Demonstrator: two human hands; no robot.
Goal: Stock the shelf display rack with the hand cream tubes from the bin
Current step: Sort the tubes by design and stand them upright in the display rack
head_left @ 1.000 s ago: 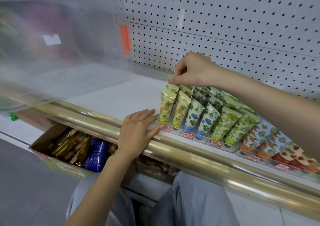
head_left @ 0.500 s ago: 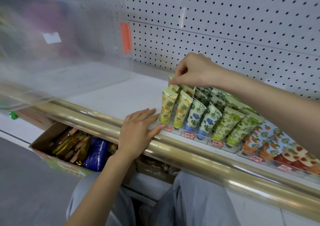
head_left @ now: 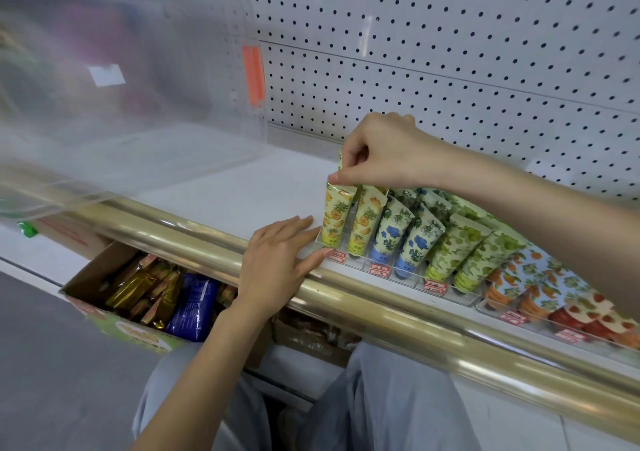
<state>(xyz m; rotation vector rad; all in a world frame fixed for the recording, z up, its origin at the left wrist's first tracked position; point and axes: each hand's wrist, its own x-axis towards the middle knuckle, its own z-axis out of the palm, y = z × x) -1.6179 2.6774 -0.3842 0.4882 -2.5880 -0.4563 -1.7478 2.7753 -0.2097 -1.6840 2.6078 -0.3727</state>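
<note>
Right hand [head_left: 384, 152] grip tight on one of the pineapple tubes [head_left: 367, 222]; left hand [head_left: 277, 260] flat beside rack [head_left: 407, 277].

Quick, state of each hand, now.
Left hand: open, fingers straight, resting on the shelf beside the display rack.
Right hand: closed, pinching the top of a pineapple-print tube at the rack's left end.

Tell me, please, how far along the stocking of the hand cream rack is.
Done: blue-flower tubes, green-leaf tubes, orange-print tubes and strawberry-print tubes stand in the rack. In hand: the right hand pinches the top of a pineapple-print tube at the rack's left end; the left hand lies flat beside it. Left: unclear, since the clear bin is blurred and its contents cannot be judged.
</note>
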